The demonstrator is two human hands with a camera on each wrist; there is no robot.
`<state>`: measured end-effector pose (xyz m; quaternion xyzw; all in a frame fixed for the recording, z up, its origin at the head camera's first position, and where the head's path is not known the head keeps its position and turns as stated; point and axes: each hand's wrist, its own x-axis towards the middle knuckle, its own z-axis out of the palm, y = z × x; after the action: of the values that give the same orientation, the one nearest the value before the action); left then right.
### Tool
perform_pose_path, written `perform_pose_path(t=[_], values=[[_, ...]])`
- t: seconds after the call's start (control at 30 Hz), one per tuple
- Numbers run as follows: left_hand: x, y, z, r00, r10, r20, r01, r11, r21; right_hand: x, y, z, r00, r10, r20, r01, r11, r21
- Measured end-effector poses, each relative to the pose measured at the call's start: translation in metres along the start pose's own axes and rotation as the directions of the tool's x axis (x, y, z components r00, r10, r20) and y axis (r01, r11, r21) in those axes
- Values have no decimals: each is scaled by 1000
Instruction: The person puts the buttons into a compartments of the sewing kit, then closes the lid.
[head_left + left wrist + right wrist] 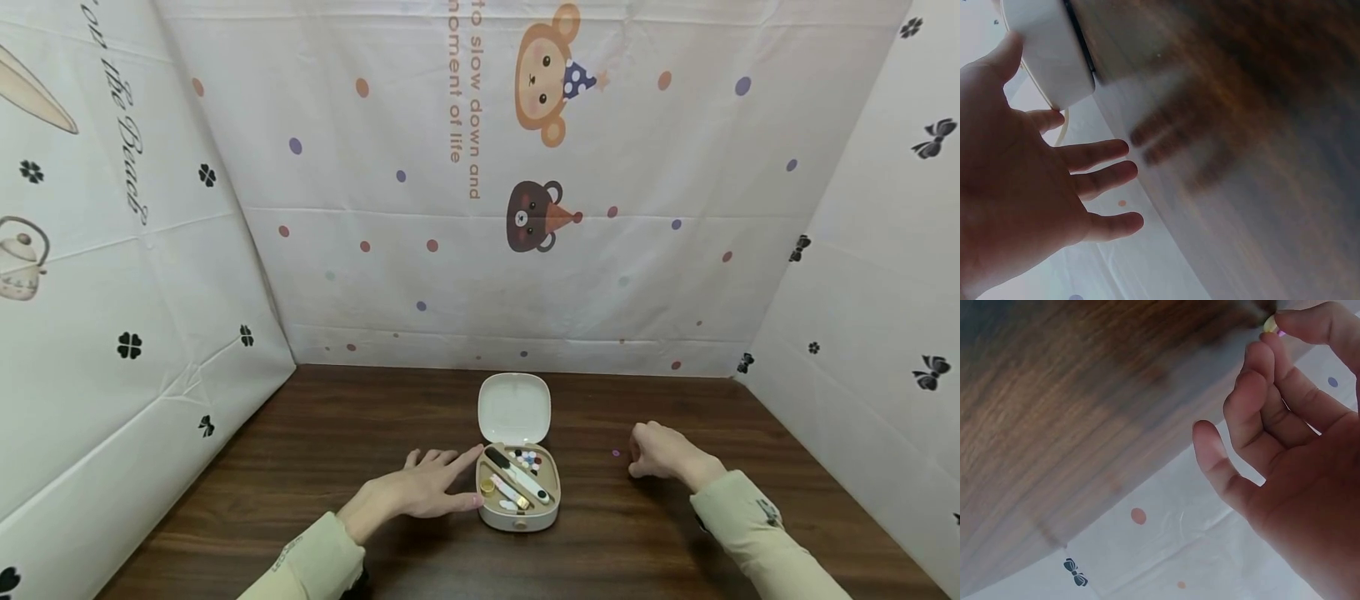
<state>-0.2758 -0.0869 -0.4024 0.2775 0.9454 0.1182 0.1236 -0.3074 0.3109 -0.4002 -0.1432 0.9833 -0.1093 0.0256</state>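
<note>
A small white sewing box [519,522] stands on the table with its lid [514,408] raised. Inside lie small round buttons [527,458], a black-and-white stick-like tool [517,475], a gold round piece [487,485] and a pale stick with a gold end [510,492]. My left hand [423,487] is spread, thumb and index fingertip against the box's left side. To the right of the box, my right hand [663,454] pinches a small yellow button [1269,325] between thumb and index finger, low over the table. A tiny purple button [616,452] lies just left of that hand.
The dark wooden table [360,400] is enclosed by a printed white cloth at the back [450,283], left [150,275] and right [862,300]. Bare wood shows between the box and the right hand.
</note>
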Motion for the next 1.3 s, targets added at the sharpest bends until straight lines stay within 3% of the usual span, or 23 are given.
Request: perform_pose_path(t=[0.4,0.87,1.03,1.3], values=[[0,0,2,1000,-2,-3,2,1000,-4,-2,-2,5,1000,13,-15,-12,1000,16],[1,-2,3,1000,6,-7,-6,1000,-14,-4,-15,-1,989,-118,-83,124,990,63],[0,-2,2,1000,8,-5,-9,1000,-18,-2,-30,-8,982,-166,-90,173,981,84],[0,-2,2,1000,8,-5,-8,1000,-21,3,-77,-18,940,-298,-164,310,949,54]])
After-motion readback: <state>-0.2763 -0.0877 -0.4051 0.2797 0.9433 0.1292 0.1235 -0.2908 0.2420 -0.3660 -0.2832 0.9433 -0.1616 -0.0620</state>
